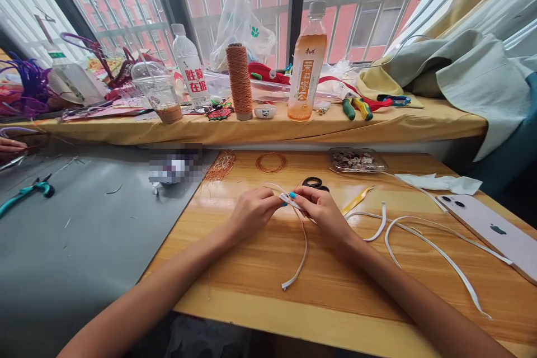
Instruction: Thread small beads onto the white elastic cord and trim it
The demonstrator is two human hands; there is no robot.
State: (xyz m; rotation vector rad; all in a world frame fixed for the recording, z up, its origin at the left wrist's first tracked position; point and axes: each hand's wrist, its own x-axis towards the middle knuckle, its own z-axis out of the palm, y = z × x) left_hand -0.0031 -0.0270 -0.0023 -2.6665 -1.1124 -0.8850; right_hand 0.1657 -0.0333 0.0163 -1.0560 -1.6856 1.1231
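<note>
Both my hands meet over the middle of the wooden table [260,285]. My left hand [251,213] and my right hand [322,210] each pinch the same thin white strip [300,257] between thumb and fingers. The strip's free end curves down toward me and rests on the wood. Black-handled scissors [315,182] lie just behind my right hand. A yellow strip [356,200] lies to the right of that hand.
More white strips [423,238] trail right toward a phone [490,230]. A copper wire coil [271,163], loose copper wire [220,168] and a clear tray of beads [356,160] sit behind. The sill holds a thread spool [239,81], bottles [307,61] and pliers [356,107]. Another person's hand [10,145] shows at far left.
</note>
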